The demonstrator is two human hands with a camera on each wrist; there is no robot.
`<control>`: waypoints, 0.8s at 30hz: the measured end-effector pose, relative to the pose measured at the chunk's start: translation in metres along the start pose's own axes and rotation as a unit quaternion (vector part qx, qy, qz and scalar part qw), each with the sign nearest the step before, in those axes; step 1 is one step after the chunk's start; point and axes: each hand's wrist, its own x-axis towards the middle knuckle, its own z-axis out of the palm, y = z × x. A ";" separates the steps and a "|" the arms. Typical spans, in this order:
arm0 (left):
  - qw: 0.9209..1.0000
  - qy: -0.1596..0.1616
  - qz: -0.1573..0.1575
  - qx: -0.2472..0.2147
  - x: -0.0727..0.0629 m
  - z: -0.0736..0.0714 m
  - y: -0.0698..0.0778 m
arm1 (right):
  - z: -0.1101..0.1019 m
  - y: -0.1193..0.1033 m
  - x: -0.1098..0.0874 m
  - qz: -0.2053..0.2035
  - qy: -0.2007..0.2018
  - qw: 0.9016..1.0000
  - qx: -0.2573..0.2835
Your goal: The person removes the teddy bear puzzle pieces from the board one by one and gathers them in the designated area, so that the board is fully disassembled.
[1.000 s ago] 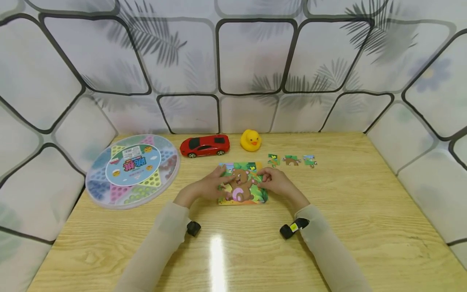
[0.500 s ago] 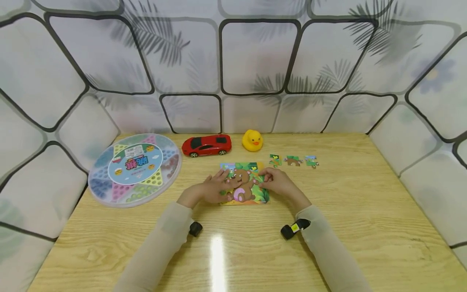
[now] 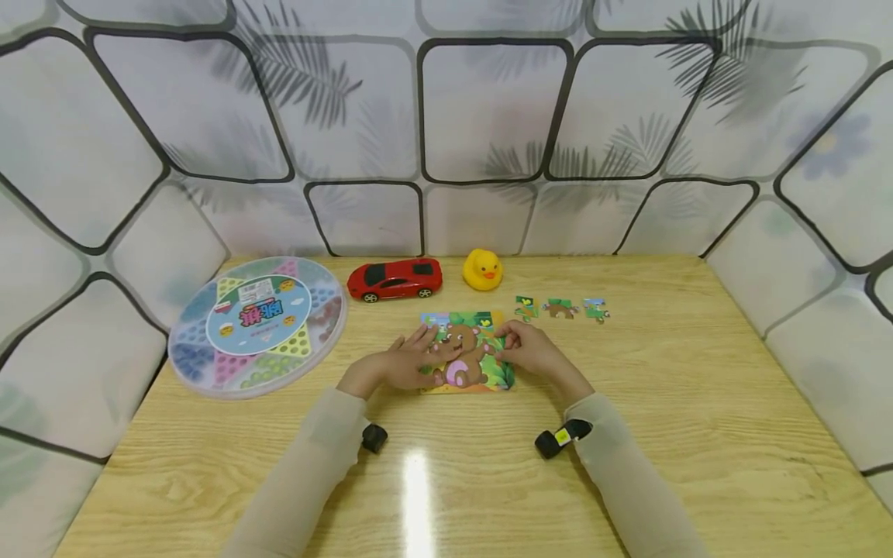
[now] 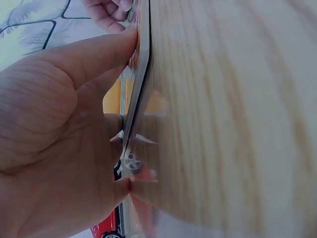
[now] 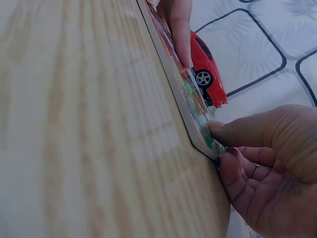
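A bear jigsaw puzzle (image 3: 463, 372) lies on its board on the wooden table, mid-view in the head view. My left hand (image 3: 408, 363) rests over its left part with spread, straight fingers, hiding that side. At the opposite edge my right hand (image 3: 532, 349) pinches a green jigsaw puzzle piece (image 5: 220, 147) between thumb and curled index finger, right at the board's corner. How far that piece sits in the puzzle I cannot tell. In the left wrist view the left thumb (image 4: 106, 54) lies along the board's near edge.
Three loose puzzle pieces (image 3: 560, 308) lie beyond the right hand. Behind the puzzle stand a red toy car (image 3: 395, 280) and a yellow rubber duck (image 3: 482, 270). A round Chinese checkers set (image 3: 258, 325) is at the left. A patterned cloth wall (image 3: 488, 108) closes off the back.
Since one second ago my left hand has shifted slightly right and flattened farther over the puzzle. The right hand keeps its pinch at the right edge almost unmoved.
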 end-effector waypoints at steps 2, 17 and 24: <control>1.000 0.000 0.000 -0.001 0.000 0.000 0.000 | 0.001 0.000 0.000 0.000 0.002 1.000 0.000; 1.000 0.003 -0.003 -0.002 -0.001 0.001 0.001 | 0.006 0.003 -0.002 -0.015 0.028 0.999 -0.015; 1.000 0.020 -0.004 0.008 -0.002 0.000 0.003 | 0.007 -0.002 -0.005 -0.026 0.049 0.998 -0.032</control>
